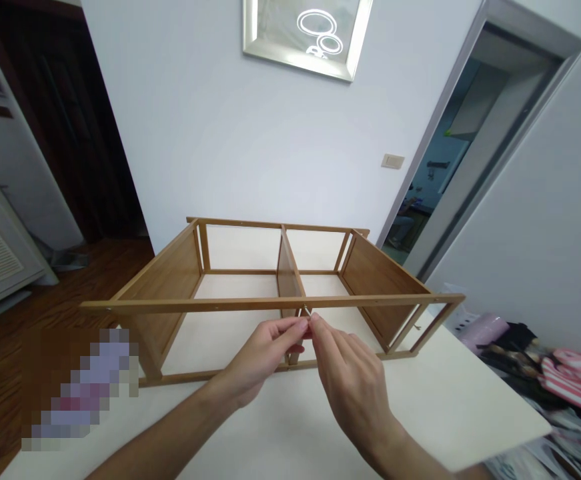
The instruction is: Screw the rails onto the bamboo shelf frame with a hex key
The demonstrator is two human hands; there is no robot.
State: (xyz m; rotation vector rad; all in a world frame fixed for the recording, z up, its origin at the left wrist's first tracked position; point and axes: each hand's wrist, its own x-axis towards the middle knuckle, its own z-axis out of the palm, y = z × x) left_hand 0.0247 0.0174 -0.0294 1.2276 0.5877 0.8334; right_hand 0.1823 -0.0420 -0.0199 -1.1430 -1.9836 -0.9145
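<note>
A wooden shelf frame (pixel 250 305) lies on the white table (pixel 420 407), with a middle panel (pixel 290 260) and a panel at each end. At the middle of its near top rail, a thin light-coloured rod (pixel 308 311) meets the wood at a slant; whether it is a hex key or a screw I cannot make out. My right hand (pixel 353 373) pinches the rod's lower end between thumb and finger. Close against it, my left hand (pixel 265 350) is closed with thumb and forefinger together, the fingertips touching the right hand's. What the left fingers hold is hidden.
A small metal piece (pixel 417 327) lies on the table's right part. Clothes (pixel 575 380) and bags are heaped beyond the right edge. A framed picture (pixel 305 33) hangs on the wall behind, left of a doorway (pixel 440 153). A blurred-out patch (pixel 85 393) covers the lower left.
</note>
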